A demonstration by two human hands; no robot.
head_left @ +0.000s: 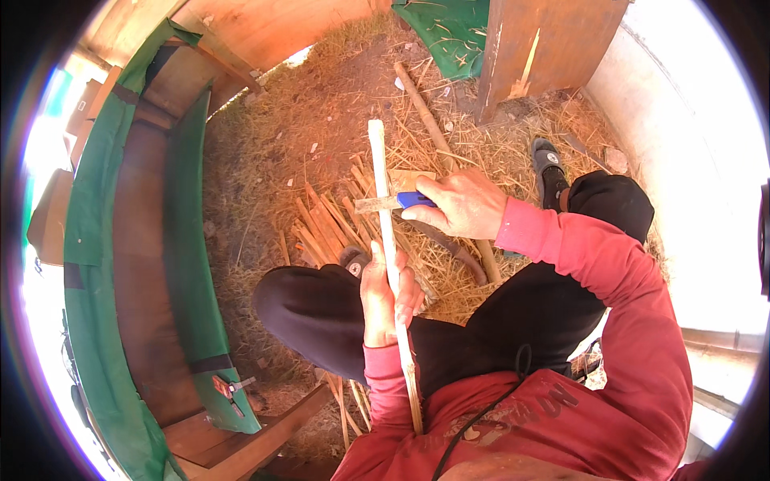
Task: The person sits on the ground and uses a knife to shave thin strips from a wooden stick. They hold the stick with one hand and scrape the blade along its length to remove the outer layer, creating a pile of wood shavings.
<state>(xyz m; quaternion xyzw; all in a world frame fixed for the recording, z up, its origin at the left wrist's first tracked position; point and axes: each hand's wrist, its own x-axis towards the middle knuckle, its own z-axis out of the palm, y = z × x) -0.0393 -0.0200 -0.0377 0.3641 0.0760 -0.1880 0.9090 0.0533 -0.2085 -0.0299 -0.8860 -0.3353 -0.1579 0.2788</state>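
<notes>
A long, pale wooden stick (pixel 386 232) stands lengthwise before me, its bark-free upper end pointing away and its lower end against my red sweatshirt. My left hand (pixel 387 295) is wrapped round its middle, over my bent leg. Higher up, my right hand (pixel 464 204) grips the blue handle of a knife (pixel 377 205). The knife's broad, dull blade lies crosswise over the stick, touching it, with its tip past the left side. Fingers of the right hand partly hide the handle.
Split wood pieces (pixel 325 224) lie on the straw-strewn ground beyond my knees, beside a long branch (pixel 425 112). A green-covered bench (pixel 188 240) runs along the left, with a small metal tool (pixel 231 388) on it. A wooden panel (pixel 545 48) and pale wall (pixel 682 144) stand right.
</notes>
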